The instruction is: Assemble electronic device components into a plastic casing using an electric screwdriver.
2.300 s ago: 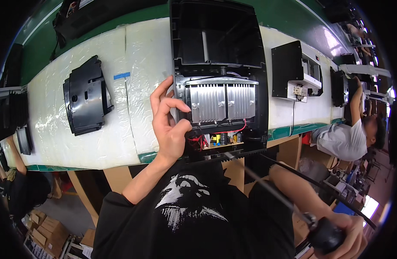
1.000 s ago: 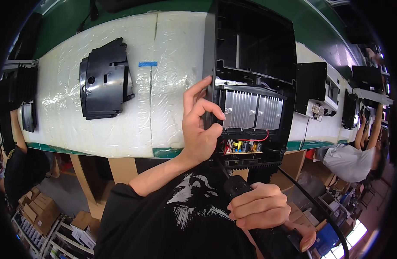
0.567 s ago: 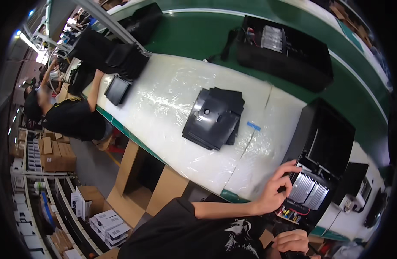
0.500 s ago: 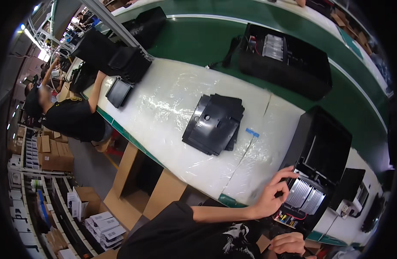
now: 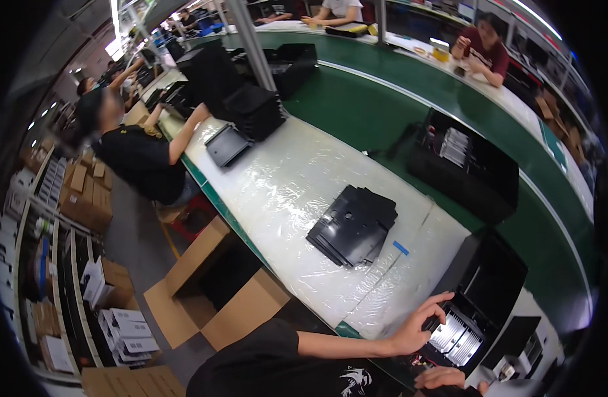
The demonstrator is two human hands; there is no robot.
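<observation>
Though the left hand (image 5: 413,333) grips the housing (image 5: 497,270), the right hand's (image 5: 440,378) hold is unclear.

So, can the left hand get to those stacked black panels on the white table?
Probably yes: only white table seems to lie between the left hand and black panels, though it must leave the black case first.

At 5 o'clock, the left hand (image 5: 411,336) curls at a black housing (image 5: 494,278) beside its silver heat sink (image 5: 457,336), the right hand (image 5: 441,379) just below; a co-worker (image 5: 137,155) is at 10 o'clock.
</observation>
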